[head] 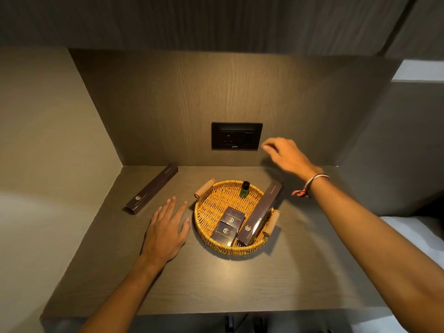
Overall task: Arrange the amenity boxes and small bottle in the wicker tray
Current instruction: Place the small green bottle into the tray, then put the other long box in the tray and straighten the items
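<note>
A round wicker tray (211, 207) with two wooden handles sits mid-counter. Inside it a small green bottle (244, 189) stands upright at the back. Two small dark amenity boxes (228, 227) lie side by side at the front. A long dark box (260, 213) rests slanted along the tray's right side, its far end over the rim. A second long dark box (152, 189) lies on the counter at the back left, outside the tray. My left hand (165, 230) lies flat on the counter just left of the tray, empty. My right hand (286, 155) hovers above and behind the tray, fingers loosely curled, holding nothing.
A black wall socket plate (236, 136) is set in the wooden back panel. Walls close in the counter (216, 284) on the left and at the back. A thread bracelet (310, 185) is on my right wrist. White bedding (422, 239) shows at the right.
</note>
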